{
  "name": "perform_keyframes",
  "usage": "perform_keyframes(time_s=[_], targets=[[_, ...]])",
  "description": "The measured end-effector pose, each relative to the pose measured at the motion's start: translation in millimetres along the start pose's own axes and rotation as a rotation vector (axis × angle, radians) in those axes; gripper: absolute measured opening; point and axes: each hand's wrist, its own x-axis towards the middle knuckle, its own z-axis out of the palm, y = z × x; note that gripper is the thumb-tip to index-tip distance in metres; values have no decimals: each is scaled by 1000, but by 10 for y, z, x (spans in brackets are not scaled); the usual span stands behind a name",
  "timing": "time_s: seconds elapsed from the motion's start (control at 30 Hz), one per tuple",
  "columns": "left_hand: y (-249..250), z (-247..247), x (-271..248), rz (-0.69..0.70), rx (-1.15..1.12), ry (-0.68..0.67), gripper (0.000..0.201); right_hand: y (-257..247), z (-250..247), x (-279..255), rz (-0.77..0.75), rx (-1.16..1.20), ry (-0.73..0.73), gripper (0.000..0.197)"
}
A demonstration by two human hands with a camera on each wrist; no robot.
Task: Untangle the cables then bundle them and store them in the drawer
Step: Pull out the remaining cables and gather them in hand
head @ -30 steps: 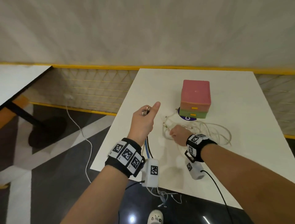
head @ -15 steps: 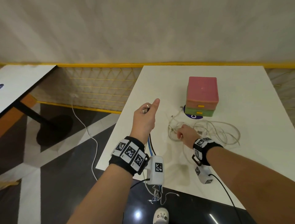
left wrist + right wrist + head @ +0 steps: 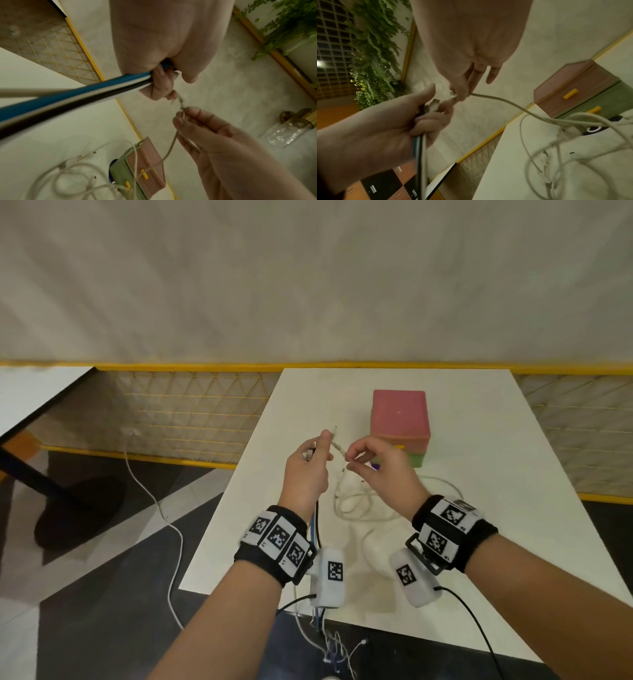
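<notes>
- Both hands are raised above the white table (image 3: 479,508), close together in front of the small drawer unit (image 3: 399,426)
- The left hand (image 3: 306,470) has its fingers curled tight round a bunch of cables (image 3: 68,97), blue, black and white side by side; their plug ends poke out above the fist, and the lengths hang down past the wrist and over the near table edge
- The right hand (image 3: 380,470) pinches a pale cable (image 3: 501,100) between thumb and forefinger, the other fingers loosely spread; the end of that cable reaches across to the left hand's fingertips, though I cannot tell whether they grip it
- From the pinch the pale cable drops to a loose tangle of white cables (image 3: 359,505) lying on the table just before the drawer unit
- The unit has a pink drawer over a green one, each with a yellow handle; both look pushed in
- A yellow mesh fence (image 3: 185,419) runs behind the table
</notes>
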Motion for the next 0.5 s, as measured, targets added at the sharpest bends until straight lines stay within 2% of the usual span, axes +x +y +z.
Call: perform_keyframes(time_s=[0.13,0.2,0.27,0.37,0.43,0.5], targets=[[90,156,26,72,-31,-2,28,-105,-27,-81,-49,28,-20,20],[159,192,33,130,-33,-10,29,-66,-27,-136,-27,25,-96,16],[238,202,38,177,-62,-20,33,70,-17,-181,9,-90,-233,4],[393,137,52,187,-154,8,34,364,-62,-228,97,-319,-396,22],[517,28,59,219,-220,51,38,597,-207,-236,201,-500,-425,26],[629,-101,63,244,-273,98,42,786,-368,-215,276,-565,-398,31]])
